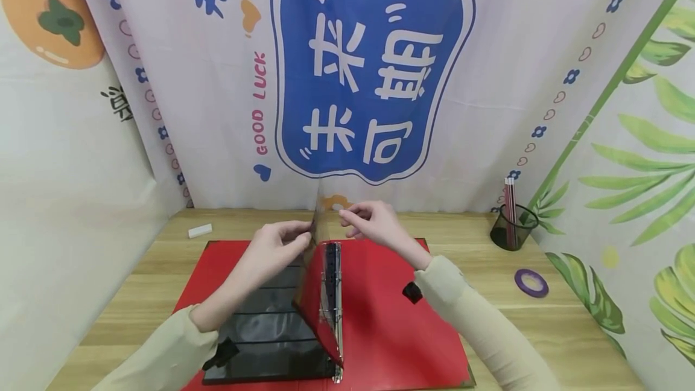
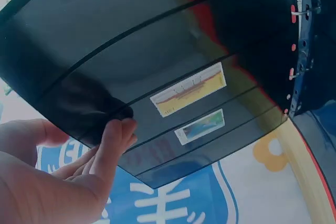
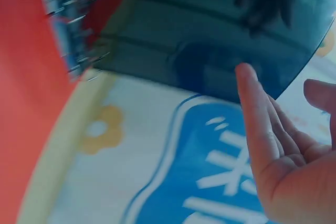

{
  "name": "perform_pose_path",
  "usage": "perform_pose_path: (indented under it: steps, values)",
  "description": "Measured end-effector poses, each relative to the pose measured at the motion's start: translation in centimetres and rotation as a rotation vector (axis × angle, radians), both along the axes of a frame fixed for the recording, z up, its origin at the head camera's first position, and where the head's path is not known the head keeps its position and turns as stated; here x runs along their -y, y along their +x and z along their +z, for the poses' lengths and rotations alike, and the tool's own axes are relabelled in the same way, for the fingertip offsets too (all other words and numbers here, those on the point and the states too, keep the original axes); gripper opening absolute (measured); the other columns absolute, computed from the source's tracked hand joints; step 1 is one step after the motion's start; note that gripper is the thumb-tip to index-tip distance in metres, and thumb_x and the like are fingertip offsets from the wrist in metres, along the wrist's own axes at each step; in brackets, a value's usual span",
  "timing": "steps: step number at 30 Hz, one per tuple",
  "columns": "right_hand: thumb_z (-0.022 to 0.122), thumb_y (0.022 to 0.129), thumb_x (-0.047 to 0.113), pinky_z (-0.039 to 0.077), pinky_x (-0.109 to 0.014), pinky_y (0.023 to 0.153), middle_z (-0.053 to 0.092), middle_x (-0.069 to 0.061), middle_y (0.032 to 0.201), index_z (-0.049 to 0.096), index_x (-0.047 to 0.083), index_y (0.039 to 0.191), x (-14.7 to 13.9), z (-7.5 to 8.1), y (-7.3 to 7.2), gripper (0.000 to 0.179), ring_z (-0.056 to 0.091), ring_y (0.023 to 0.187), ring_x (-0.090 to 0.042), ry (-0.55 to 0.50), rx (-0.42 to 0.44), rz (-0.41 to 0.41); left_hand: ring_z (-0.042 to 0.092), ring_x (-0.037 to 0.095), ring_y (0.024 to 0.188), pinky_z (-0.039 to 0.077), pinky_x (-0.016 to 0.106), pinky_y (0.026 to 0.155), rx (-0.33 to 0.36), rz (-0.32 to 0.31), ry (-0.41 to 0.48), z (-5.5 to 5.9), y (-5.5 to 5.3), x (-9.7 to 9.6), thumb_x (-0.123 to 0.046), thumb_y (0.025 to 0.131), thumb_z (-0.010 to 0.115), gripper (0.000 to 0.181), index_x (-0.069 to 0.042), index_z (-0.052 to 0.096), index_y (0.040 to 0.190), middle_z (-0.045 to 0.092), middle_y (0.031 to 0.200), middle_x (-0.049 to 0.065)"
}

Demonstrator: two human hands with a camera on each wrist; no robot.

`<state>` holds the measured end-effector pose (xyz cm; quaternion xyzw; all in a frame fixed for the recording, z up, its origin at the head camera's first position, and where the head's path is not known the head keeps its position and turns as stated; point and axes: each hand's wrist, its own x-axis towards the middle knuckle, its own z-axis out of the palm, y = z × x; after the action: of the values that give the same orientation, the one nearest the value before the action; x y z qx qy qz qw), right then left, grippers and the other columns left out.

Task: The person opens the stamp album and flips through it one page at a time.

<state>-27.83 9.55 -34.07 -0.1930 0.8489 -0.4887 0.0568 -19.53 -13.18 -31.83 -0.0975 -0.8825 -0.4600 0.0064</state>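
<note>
A red ring binder (image 1: 399, 312) lies spread on the wooden table, its metal rings (image 1: 339, 315) running down the middle. My left hand (image 1: 278, 246) pinches the outer edge of a dark see-through stamp album page (image 2: 157, 35), which stands raised from the rings. Two stamps, one yellow and brown (image 2: 189, 90) and one green and blue (image 2: 200, 126), sit in its strips. On the left cover lies another black page (image 1: 266, 324) with strips. To the right of the raised page, my right hand (image 1: 374, 222) hovers with loosely bent fingers, holding nothing.
At the back right stands a black mesh pen cup (image 1: 513, 235) with several pencils. A purple tape roll (image 1: 531, 283) lies in front of it. A small white block (image 1: 199, 230) lies at the back left. A printed cloth (image 1: 228, 107) hangs behind the table.
</note>
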Motion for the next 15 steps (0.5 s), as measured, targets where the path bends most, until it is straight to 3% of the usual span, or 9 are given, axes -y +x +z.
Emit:
perform_pose_path:
  steps: [5, 9, 15]
  values:
    - [0.061, 0.098, 0.033, 0.057, -0.039, 0.095, 0.07, -0.013, 0.125, 0.061, 0.005, 0.133, -3.3, -3.2, -0.5, 0.044, 0.07, 0.108, -0.023, 0.131, -0.004, 0.055, 0.067, 0.032, 0.112, 0.058, 0.045, 0.093, 0.023, 0.032, -0.015, -0.2, 0.3, 1.8, -0.017, 0.097, 0.054, 0.041, 0.001, 0.061, 0.133, 0.065, 0.131, 0.021]
    - [0.06, 0.099, 0.034, 0.047, -0.048, 0.109, 0.055, -0.016, 0.146, 0.048, 0.003, 0.145, -6.3, -6.2, -0.2, 0.058, 0.055, 0.133, -0.031, 0.249, -0.022, 0.129, 0.065, 0.035, 0.116, 0.058, 0.045, 0.093, 0.035, 0.047, -0.028, -0.9, 0.8, 3.4, -0.017, 0.097, 0.054, 0.041, 0.002, 0.06, 0.133, 0.064, 0.132, 0.022]
    - [0.067, 0.09, 0.048, 0.035, -0.056, 0.118, 0.035, -0.014, 0.16, 0.031, 0.007, 0.155, -9.7, -10.0, 0.4, 0.085, 0.035, 0.147, -0.037, 0.452, 0.041, 0.12, 0.065, 0.037, 0.118, 0.059, 0.039, 0.086, 0.032, 0.062, -0.059, -2.4, 1.3, 6.2, -0.019, 0.099, 0.056, 0.041, 0.003, 0.06, 0.133, 0.065, 0.13, 0.023]
